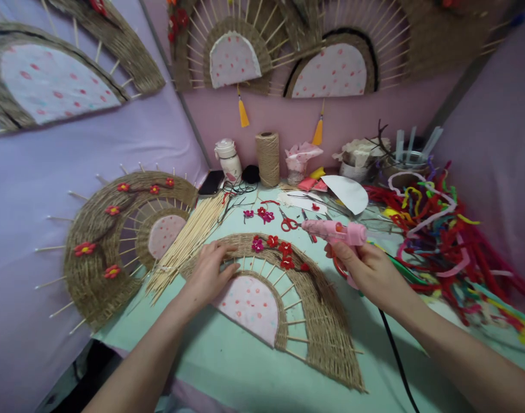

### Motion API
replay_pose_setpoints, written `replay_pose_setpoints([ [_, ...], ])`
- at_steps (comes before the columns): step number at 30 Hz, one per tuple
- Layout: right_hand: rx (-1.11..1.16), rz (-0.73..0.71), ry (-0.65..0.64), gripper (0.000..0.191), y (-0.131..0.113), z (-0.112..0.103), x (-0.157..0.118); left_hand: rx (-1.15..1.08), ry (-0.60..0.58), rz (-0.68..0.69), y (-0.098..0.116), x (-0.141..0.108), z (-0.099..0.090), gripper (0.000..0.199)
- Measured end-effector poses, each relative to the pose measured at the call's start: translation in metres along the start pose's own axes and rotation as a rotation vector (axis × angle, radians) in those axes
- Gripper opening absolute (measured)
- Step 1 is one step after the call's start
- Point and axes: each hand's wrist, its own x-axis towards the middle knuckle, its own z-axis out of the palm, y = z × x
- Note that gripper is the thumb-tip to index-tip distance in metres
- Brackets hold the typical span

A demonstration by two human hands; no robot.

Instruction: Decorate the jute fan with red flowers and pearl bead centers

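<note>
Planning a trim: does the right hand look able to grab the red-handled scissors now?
Probably not: the right hand holds the pink glue gun, though the red-handled scissors lie close to its nozzle.

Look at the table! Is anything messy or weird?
Yes, the tangled red, yellow and pink fuzzy craft stems sprawl in a messy heap on the right, while the thin pale wooden sticks lie roughly parallel.

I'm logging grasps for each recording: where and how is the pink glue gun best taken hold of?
The pink glue gun is probably best gripped by its handle, from the person's right, as the right hand has it: the handle hangs below the barrel, whose narrow front points left, away from that hand.
</note>
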Motion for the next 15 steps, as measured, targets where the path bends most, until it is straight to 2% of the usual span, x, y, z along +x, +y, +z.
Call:
replay_pose_setpoints([
  [5, 0.012, 0.145, 0.056, 0.064, 0.013, 0.000, 0.004, -0.038, 0.054, -0.025, -0.025, -0.010, -0.006, 0.024],
  [10, 0.207, 0.332, 0.096, 0.060, 0.034, 0.000, 0.004, -0.083, 0.050, -0.011, -0.036, -0.010, -0.009, 0.023],
  [15, 0.336, 0.333, 0.179, 0.056, 0.041, -0.001, 0.000, -0.116, -0.025, 0.112, -0.034, 0.002, -0.019, 0.026],
])
